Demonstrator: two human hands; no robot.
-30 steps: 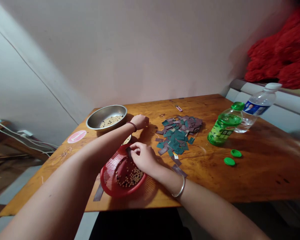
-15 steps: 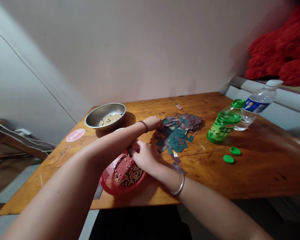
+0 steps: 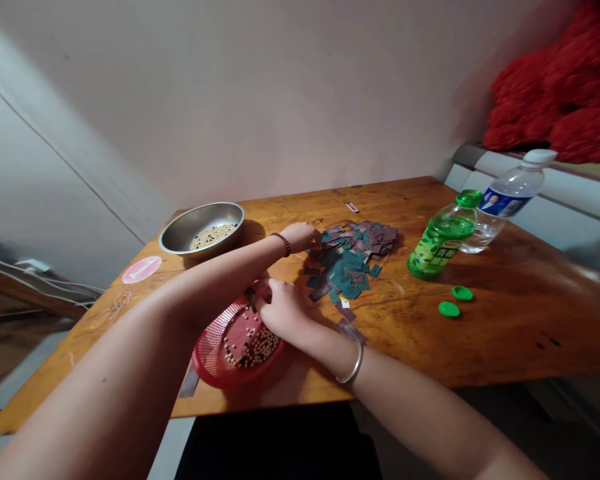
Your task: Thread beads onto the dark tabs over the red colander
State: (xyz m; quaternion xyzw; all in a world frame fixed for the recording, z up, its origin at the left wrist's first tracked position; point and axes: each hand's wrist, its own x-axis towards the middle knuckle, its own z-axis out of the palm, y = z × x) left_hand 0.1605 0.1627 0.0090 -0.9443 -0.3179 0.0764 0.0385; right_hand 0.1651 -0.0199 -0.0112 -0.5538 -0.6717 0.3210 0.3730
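Observation:
My left hand (image 3: 303,238), with a beaded bracelet on its wrist, reaches across to the left edge of a pile of small green and purple-brown pieces (image 3: 350,270). Its fingers are bent together; what lies in them is hidden. Nearer to me, my right hand (image 3: 285,308), wearing a silver bangle, is closed over the far right rim of a red plastic strainer (image 3: 207,373). A small dark flat piece (image 3: 251,298) shows at its fingertips, apparently pinched. Beige and dark beads or beans (image 3: 260,347) lie in the strainer, partly covered by my hand.
At the back left stands a metal bowl (image 3: 173,243) of beige and dark grains, near a pink numbered disc (image 3: 141,269). On the right are a green drink bottle (image 3: 440,243), a clear water bottle (image 3: 510,197), and two green caps (image 3: 450,309). A small cutter (image 3: 351,207) lies behind the pile.
The whole view has shifted slightly, so things appear a little further left and higher. Both hands keep nearly the same places, the left by the pile and the right over the strainer.

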